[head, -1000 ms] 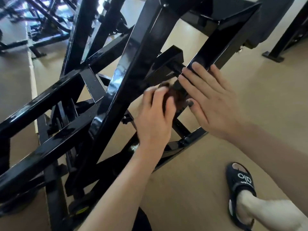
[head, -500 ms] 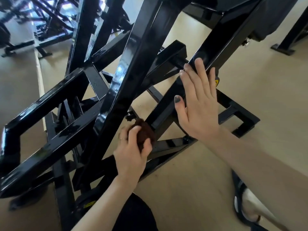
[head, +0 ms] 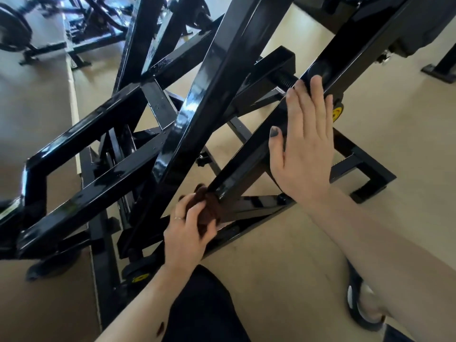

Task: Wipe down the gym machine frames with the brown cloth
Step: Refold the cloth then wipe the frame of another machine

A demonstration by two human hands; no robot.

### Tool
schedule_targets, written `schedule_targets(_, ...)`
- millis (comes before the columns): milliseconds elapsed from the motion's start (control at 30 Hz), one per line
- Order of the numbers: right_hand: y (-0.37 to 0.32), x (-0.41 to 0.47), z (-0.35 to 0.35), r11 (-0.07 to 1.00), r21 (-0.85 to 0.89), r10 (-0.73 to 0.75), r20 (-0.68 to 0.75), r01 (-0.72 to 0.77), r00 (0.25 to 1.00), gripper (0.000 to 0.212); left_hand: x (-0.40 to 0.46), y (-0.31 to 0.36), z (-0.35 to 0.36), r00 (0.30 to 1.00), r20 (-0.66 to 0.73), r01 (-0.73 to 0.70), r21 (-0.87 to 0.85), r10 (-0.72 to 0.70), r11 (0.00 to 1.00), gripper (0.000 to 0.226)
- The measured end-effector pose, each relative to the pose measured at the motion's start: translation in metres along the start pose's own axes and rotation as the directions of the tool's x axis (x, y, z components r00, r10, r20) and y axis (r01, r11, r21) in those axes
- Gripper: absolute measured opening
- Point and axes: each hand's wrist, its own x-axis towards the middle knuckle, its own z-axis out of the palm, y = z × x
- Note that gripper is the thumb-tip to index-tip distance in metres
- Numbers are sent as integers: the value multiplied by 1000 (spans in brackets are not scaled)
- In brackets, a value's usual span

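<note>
Left hand [head: 188, 233] is curled around one brown cloth [head: 206, 210], bunched up, pressing it against the lower end of a slanted black frame bar [head: 249, 159] where that bar meets the base rail [head: 256, 206]. One thin ring shows on a left finger. Right hand [head: 304, 146] lies flat on the same bar higher up, fingers straight and close together, thumb out to the side with a dark-painted nail; it holds nothing. Frame count in view: one machine under my hands, several glossy black tubes crossing, one threaded rod [head: 286, 81] just past my right fingertips. Two yellow stickers: one [head: 336, 113] beside the right hand, one [head: 140, 278] low on the base. One sandalled foot [head: 365, 309] on the tan floor [head: 283, 255] at right. More black equipment [head: 81, 25] far left, blurred, count unclear.
</note>
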Motion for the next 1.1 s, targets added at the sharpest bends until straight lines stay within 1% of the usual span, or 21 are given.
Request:
schedule_targets(67,-9,-7,0,997,-74,2,22,0,1000,52,-14,-12,-2,998,20,53,8,-53,999,47)
schedule_targets(100,-12,-10,-2,995,-94,-18,33,21,999,50,-10,-8,-2,997,8,77,6,-77,997,47)
schedule_targets(167,-20,-15,-4,988,-105,-108,64,114,992,47,7,13,0,996,-29,86,-14,-86,996,45)
schedule_targets(200,-26,-17,-3,977,-90,-185,90,193,979,46,18,26,2,996,-57,63,-23,-64,998,45)
schedule_targets(267,-42,-21,2,938,-35,-335,179,346,925,46,38,48,6,995,-99,5,-22,-7,1000,53)
schedule_targets(300,-50,-23,5,923,-18,-365,267,384,892,50,44,53,8,993,-113,-24,-11,22,1000,60)
schedule_targets(333,-57,-24,9,915,-21,-365,377,402,851,56,46,54,9,992,-116,-53,5,53,999,65)
schedule_targets(367,-60,-25,13,905,-46,-351,476,422,806,64,41,48,9,991,-110,-78,16,80,997,63)
schedule_targets(400,-62,-25,18,887,-87,-342,537,454,771,71,31,36,8,991,-94,-94,14,95,995,56)
schedule_targets(467,-60,-30,25,850,-151,-338,580,505,741,75,-6,-3,4,997,-38,-70,25,71,997,44)
schedule_targets(500,-58,-32,28,841,-169,-336,580,514,742,74,-29,-28,-1,999,5,-39,60,39,997,45)
schedule_targets(567,-59,-36,32,836,-211,-326,554,507,766,72,-69,-72,-11,994,109,-1,174,-18,985,49)
schedule_targets(633,-62,-39,38,841,-243,-309,520,484,797,69,-84,-95,-17,976,204,16,275,-75,961,53)
schedule_targets(667,-63,-40,41,851,-248,-300,494,463,816,67,-83,-95,-17,969,222,43,290,-111,956,52)
schedule_targets(733,-64,-42,45,872,-239,-289,454,428,843,65,-74,-79,-14,968,186,120,252,-169,960,48)
schedule_targets(800,-63,-44,48,880,-236,-292,418,413,860,64,-58,-53,-9,984,100,131,162,-148,978,45)
schedule_targets(900,-62,-46,53,893,-209,-318,335,399,887,61,-18,-6,-1,998,-11,55,32,-55,998,43)
schedule_targets(967,-60,-47,53,903,-196,-315,307,383,898,61,5,15,3,999,-47,18,6,-18,1000,41)
schedule_targets(1033,-59,-46,52,910,-164,-321,300,380,898,61,4,12,3,998,-51,-37,5,37,999,40)
schedule_targets(1100,-58,-46,49,911,-146,-331,298,386,895,61,-17,-12,-1,998,-12,-54,6,54,999,43)
